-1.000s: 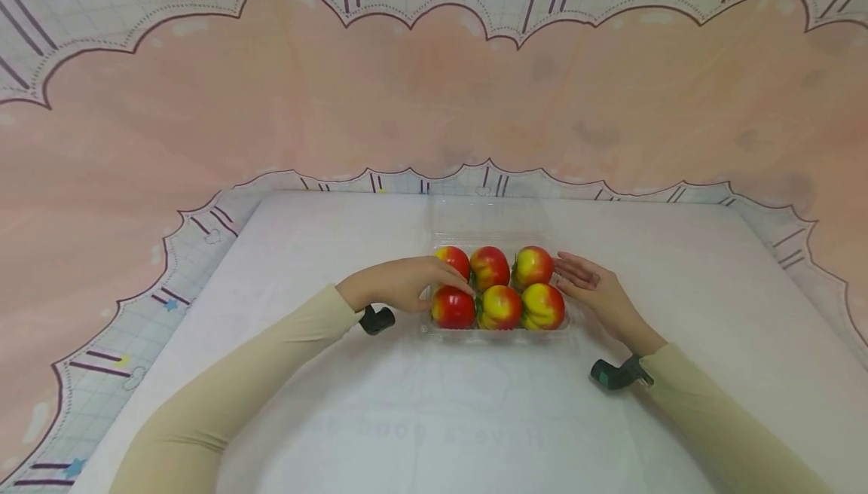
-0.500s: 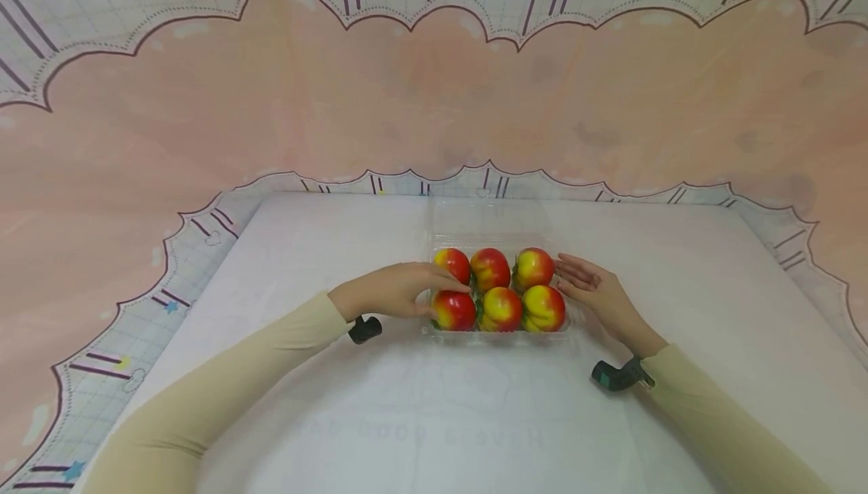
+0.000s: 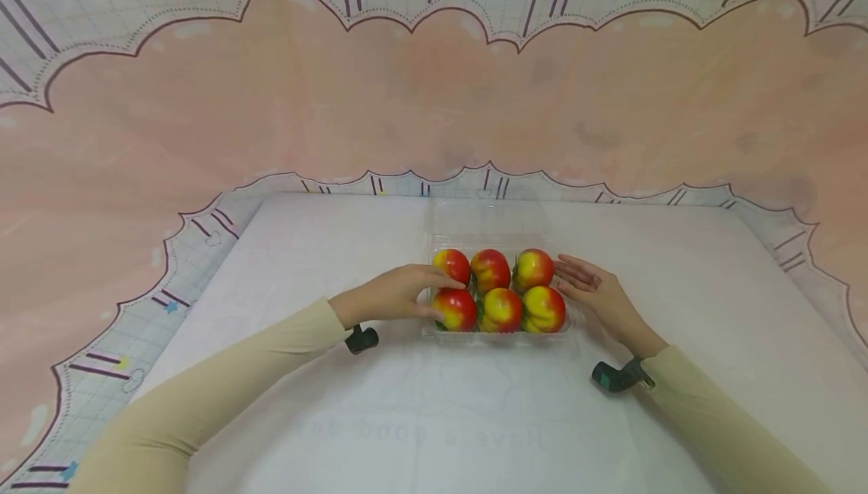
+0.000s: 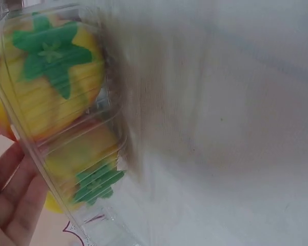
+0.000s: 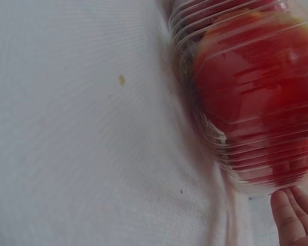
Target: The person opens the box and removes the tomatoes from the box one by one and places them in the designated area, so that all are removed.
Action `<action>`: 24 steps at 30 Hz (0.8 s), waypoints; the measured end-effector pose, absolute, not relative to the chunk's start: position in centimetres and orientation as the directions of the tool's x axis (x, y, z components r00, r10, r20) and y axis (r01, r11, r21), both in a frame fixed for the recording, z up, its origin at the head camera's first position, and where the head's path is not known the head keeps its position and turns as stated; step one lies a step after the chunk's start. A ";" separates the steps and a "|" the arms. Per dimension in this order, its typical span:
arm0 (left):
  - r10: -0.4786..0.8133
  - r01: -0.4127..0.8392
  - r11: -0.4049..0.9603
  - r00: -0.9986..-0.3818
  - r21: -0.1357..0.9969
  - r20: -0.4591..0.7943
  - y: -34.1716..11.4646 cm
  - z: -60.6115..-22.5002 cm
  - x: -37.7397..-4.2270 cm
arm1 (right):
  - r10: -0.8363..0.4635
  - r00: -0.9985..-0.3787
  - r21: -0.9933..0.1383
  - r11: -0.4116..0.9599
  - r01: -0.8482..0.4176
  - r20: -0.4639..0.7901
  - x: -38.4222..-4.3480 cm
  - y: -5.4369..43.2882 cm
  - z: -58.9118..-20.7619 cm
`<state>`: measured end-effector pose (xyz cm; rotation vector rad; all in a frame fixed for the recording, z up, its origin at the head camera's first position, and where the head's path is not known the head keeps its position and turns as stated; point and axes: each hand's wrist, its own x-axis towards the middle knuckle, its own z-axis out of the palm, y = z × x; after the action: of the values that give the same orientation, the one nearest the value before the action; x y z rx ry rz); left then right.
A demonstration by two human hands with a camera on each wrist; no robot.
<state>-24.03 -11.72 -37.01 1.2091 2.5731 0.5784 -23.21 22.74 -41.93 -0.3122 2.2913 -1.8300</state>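
A clear plastic clamshell box (image 3: 498, 336) lies with its lid raised at the back. It holds two rows of red-and-yellow tomatoes, some with green star-shaped leaves showing through the wall in the left wrist view. My left hand (image 3: 396, 292) holds the front-left tomato (image 3: 456, 309), thumb at its near left side and fingers over its far side. On the opposite side, my right hand (image 3: 600, 294) rests its extended fingers (image 5: 285, 207) against the box's right wall, close to the back-right tomato (image 3: 534, 268). The left fingertips are partly hidden behind the box in the left wrist view.
The transparent lid (image 3: 484, 217) stretches toward the far table edge. A white cloth (image 3: 380, 419) covers the table, with faint lettering near the front. Behind it hangs a patterned pink curtain (image 3: 434, 102). Black wrist cameras (image 3: 613, 376) sit under both wrists.
My left hand drew back slightly left, and its thumb came down onto the front-left tomato, which turned to show more yellow. The right hand stayed where it was.
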 end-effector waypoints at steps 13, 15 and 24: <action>0.808 0.699 0.554 -0.583 0.452 -0.089 -11.7 -36.2 -24.4 | -0.288 -0.958 -0.976 0.213 -0.048 -0.015 -23.1 22.7 -41.9; 0.802 0.693 0.561 -0.590 0.453 -0.092 -11.7 -36.2 -24.3 | -0.288 -0.958 -0.975 0.216 -0.048 -0.016 -23.1 22.7 -41.9; 0.767 0.697 0.620 -0.635 0.361 -0.093 -11.5 -36.0 -23.6 | -0.289 -0.957 -0.974 0.223 -0.046 -0.021 -23.2 22.8 -41.8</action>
<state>-23.60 -11.49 -36.04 1.1992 2.6066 0.4304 -23.18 22.76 -41.84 -0.3191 2.2951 -1.8158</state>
